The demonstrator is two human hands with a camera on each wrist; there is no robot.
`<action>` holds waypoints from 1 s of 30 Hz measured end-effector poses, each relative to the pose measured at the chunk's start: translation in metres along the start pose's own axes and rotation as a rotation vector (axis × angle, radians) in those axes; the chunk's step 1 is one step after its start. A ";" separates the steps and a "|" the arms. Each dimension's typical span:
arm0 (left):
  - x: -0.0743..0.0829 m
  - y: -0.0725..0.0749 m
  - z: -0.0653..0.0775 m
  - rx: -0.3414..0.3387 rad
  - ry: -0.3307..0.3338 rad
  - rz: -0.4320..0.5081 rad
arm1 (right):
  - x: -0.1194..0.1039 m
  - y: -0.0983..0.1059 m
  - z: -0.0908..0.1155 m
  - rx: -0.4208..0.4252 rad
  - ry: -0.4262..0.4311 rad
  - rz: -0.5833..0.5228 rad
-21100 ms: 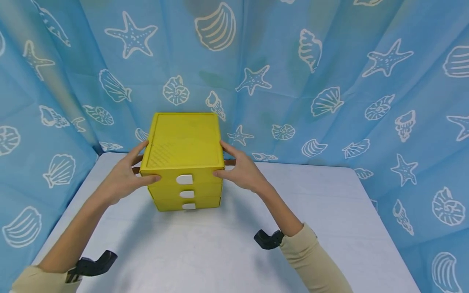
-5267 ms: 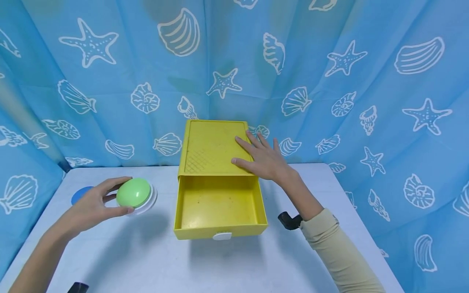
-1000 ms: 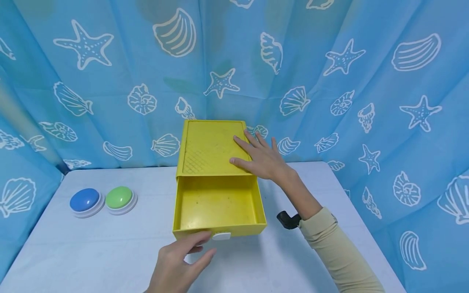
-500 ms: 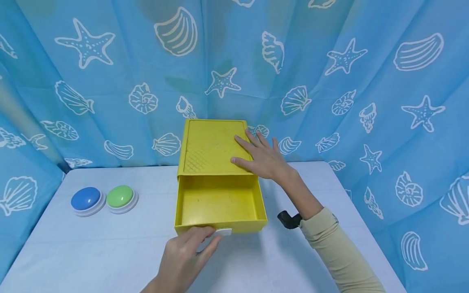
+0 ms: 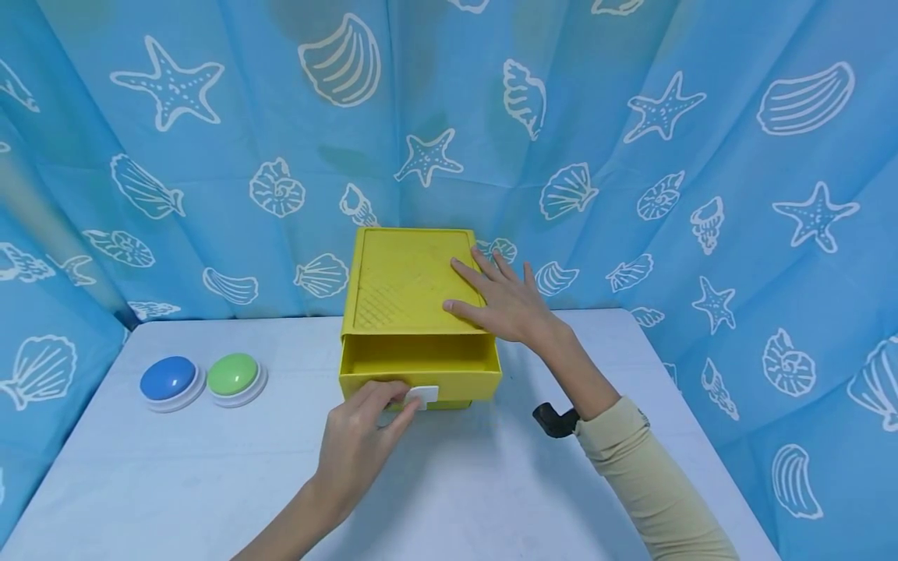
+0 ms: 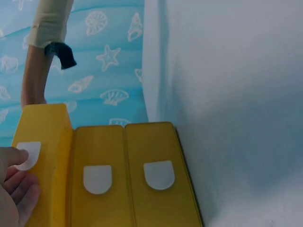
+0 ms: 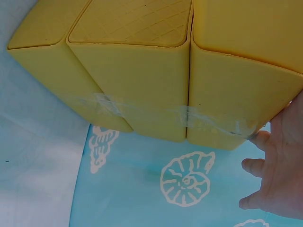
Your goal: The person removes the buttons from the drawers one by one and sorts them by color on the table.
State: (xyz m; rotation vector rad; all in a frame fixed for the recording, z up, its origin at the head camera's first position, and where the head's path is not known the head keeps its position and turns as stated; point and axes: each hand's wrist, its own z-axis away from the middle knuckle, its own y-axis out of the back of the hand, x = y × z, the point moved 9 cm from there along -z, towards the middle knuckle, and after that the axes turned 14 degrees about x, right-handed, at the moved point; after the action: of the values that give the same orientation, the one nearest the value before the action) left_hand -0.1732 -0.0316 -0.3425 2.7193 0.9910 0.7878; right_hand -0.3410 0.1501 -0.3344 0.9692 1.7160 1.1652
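Note:
A yellow three-drawer cabinet (image 5: 414,273) stands on the table, its top drawer (image 5: 466,385) partly out. With thumb and fingertips my left hand (image 5: 354,444) presses on that drawer's front; the thumb touches the white handle (image 6: 34,153), and the other fingers lie on the yellow face beside it. My right hand (image 5: 512,312) rests on the cabinet's top at the right edge, fingers spread, some reaching past the edge. To the left, a blue dome button (image 5: 167,379) and a green dome button (image 5: 232,375) sit side by side on white bases. What shows of the drawer's inside holds nothing.
The two lower drawers, with white handles (image 6: 97,179), are closed. Behind the white-covered table (image 5: 210,475) hangs a blue curtain (image 5: 435,86) with shells and starfish. Clear tape (image 7: 189,116) runs across the cabinet's side.
Both hands gripped the closed cabinet at first. Later my left hand put the green button beside the blue one. In the last second it has pushed the top drawer inward; the right hand stayed put.

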 end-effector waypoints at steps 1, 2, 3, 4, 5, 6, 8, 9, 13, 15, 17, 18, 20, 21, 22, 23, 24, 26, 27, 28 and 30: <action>-0.002 -0.002 -0.001 0.010 0.002 0.014 | 0.000 0.000 0.000 -0.001 -0.001 -0.001; -0.005 -0.004 -0.002 0.021 0.004 0.028 | 0.000 0.000 0.000 -0.002 -0.003 -0.001; -0.007 -0.006 -0.003 0.029 0.008 0.039 | 0.000 0.000 0.000 -0.002 -0.001 -0.003; -0.009 -0.008 -0.005 0.036 0.010 0.045 | 0.000 0.000 0.000 -0.001 -0.001 -0.005; -0.011 -0.010 -0.006 0.040 0.014 0.049 | 0.000 0.000 0.000 0.000 0.000 -0.005; -0.014 -0.012 -0.007 0.039 0.020 0.050 | 0.000 0.000 0.000 0.002 0.002 -0.006; -0.018 -0.016 -0.009 0.036 0.036 0.052 | 0.000 0.001 0.000 0.004 0.005 -0.006; -0.019 -0.018 -0.011 0.034 0.042 0.050 | 0.000 0.001 0.001 0.005 0.008 -0.003; -0.026 -0.023 -0.016 0.037 0.064 0.054 | 0.000 0.001 0.000 0.008 0.008 0.006; -0.030 -0.026 -0.019 0.036 0.080 0.047 | -0.001 0.001 0.000 0.009 0.008 0.011; -0.033 -0.028 -0.021 0.029 0.099 0.035 | -0.001 0.000 0.000 0.009 0.007 0.006; -0.035 -0.029 -0.021 0.025 0.105 0.029 | -0.001 0.000 -0.001 0.010 0.007 0.006; -0.036 -0.031 -0.022 0.017 0.114 0.020 | -0.001 0.000 -0.001 0.010 0.007 0.006; -0.037 -0.032 -0.022 0.015 0.116 0.019 | -0.001 0.000 -0.001 0.011 0.008 0.004; -0.037 -0.032 -0.022 0.014 0.118 0.018 | -0.001 0.000 -0.001 0.012 0.007 0.006; -0.037 -0.032 -0.022 0.014 0.118 0.022 | -0.001 0.000 -0.001 0.014 0.008 0.010; -0.037 -0.031 -0.021 0.016 0.120 0.030 | -0.001 0.000 -0.001 0.014 0.009 0.013; -0.037 -0.031 -0.019 0.017 0.126 0.050 | -0.001 0.000 -0.001 0.015 0.009 0.015; -0.038 -0.031 -0.018 0.016 0.133 0.065 | -0.001 0.000 -0.001 0.015 0.008 0.014; -0.038 -0.031 -0.016 0.012 0.145 0.082 | 0.000 0.000 -0.001 0.016 0.008 0.015; -0.041 -0.032 -0.011 0.000 0.179 0.116 | 0.000 0.000 -0.001 0.016 0.005 0.012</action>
State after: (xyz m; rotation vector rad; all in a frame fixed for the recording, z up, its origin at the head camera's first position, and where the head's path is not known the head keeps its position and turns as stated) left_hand -0.2233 -0.0331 -0.3604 2.7649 0.8708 1.0674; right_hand -0.3419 0.1499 -0.3344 0.9875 1.7284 1.1644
